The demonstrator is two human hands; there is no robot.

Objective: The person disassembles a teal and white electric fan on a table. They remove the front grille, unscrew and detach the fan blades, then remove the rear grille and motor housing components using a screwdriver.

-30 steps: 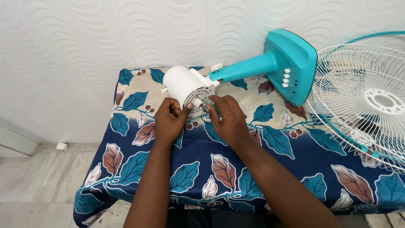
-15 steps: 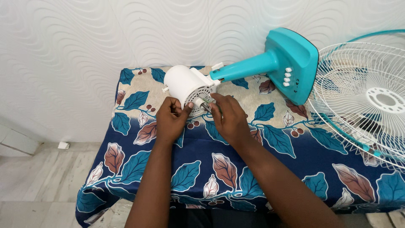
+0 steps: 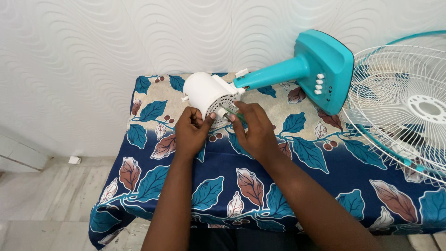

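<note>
A fan without its blade lies on its side on a table covered with a blue leaf-print cloth [image 3: 251, 186]. Its white motor housing [image 3: 204, 90] points toward me; the teal neck [image 3: 274, 74] and teal base [image 3: 325, 69] with white buttons stretch to the right. My left hand [image 3: 191, 131] touches the vented front of the housing with its thumb by the shaft. My right hand [image 3: 253, 128] pinches a thin green-handled tool [image 3: 231, 113] whose tip sits at the housing's front. The shaft itself is mostly hidden by my fingers.
A white wire fan guard [image 3: 409, 111] with a teal rim lies at the table's right end, overlapping the base. A white wavy-patterned wall stands right behind the table. Pale tiled floor [image 3: 42, 195] shows at the left, with a small white object by the wall.
Both hands stay at the motor front with only small finger shifts. The view has drifted slightly, so everything sits a little to the right.
</note>
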